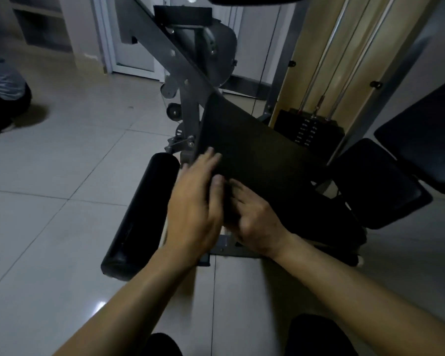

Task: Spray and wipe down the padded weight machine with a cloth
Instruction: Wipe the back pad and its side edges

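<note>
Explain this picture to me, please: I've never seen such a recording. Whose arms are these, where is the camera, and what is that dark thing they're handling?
No robot here: a person wears a wide-angle camera on the head, looking forward and down, so the two arms are the wearer's own. The left hand and right hand meet at the lower edge of a dark sheet, probably the wiping cloth, in front of a gym weight machine. The left fingers lie fairly straight on it; the right hand is too blurred to tell how it holds. Beside the hands lies a black padded roller; to the right are black seat pads; behind stands the weight stack. No spray bottle shows. Another person is partly visible at the left edge.
</note>
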Tool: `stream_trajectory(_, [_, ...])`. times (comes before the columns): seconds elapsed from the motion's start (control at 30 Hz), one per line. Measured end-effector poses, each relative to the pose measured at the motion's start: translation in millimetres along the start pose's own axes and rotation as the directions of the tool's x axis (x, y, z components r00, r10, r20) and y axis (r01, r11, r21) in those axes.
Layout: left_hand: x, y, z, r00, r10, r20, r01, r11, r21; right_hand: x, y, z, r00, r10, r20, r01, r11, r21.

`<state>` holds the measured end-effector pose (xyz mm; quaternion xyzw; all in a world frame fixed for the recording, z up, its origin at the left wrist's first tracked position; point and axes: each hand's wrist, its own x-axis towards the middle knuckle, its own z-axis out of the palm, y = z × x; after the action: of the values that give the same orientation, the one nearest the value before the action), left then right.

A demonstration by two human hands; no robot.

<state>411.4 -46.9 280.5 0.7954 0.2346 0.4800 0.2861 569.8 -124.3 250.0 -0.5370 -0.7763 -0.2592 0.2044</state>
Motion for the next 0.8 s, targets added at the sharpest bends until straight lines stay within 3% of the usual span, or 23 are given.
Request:
stream_trajectory(0.07, [1.7, 0.9, 10.0, 0.982, 0.090, 0.169, -0.136, 0.949, 0.285, -52.5, 20.8, -14.1, 0.998, 0.043, 0.055, -0.039, 0.996, -0.074])
stream_trajectory(0.13, [1.1, -5.6, 9.8, 0.955, 0.130, 0.267, -0.244, 0.856, 0.456, -108.4, 38.1, -29.3, 0.989, 0.113, 0.093, -0.102, 0.988, -0.119])
stream_trajectory(0.23, [3.6, -11.9, 1.1, 0.942, 0.132, 0.309, -0.278, 0.823, 0.496, -161.9, 49.6, -47.2, 0.962, 0.247, 0.119, -0.229, 0.962, -0.147])
stream_trajectory(0.33, [4.9, -1.7, 1.5, 0.950, 0.083, 0.300, -0.240, 0.809, 0.537, -152.5, 39.5, -42.1, 0.946, 0.317, 0.065, -0.312, 0.947, -0.074])
stream_trajectory(0.5, [5.7, 24.4, 25.9, 0.980, 0.033, 0.198, -0.150, 0.775, 0.614, -81.7, 23.5, -14.0, 0.961, 0.275, -0.016, -0.273, 0.959, 0.077])
stream_trajectory(0.63, [17.0, 49.4, 97.0, 0.953, -0.011, 0.302, -0.161, 0.829, 0.536, -116.2, 51.9, -21.9, 0.957, 0.286, 0.051, -0.290, 0.952, 0.095])
stream_trajectory(0.73, [17.8, 47.8, 134.0, 0.912, -0.070, 0.404, -0.224, 0.741, 0.633, -173.7, 78.5, -37.6, 0.876, 0.478, 0.062, -0.481, 0.858, 0.182])
stream_trajectory(0.8, [17.5, 43.5, 136.4, 0.911, -0.114, 0.397, -0.218, 0.684, 0.696, -217.0, 96.2, -48.4, 0.723, 0.685, 0.087, -0.684, 0.695, 0.221])
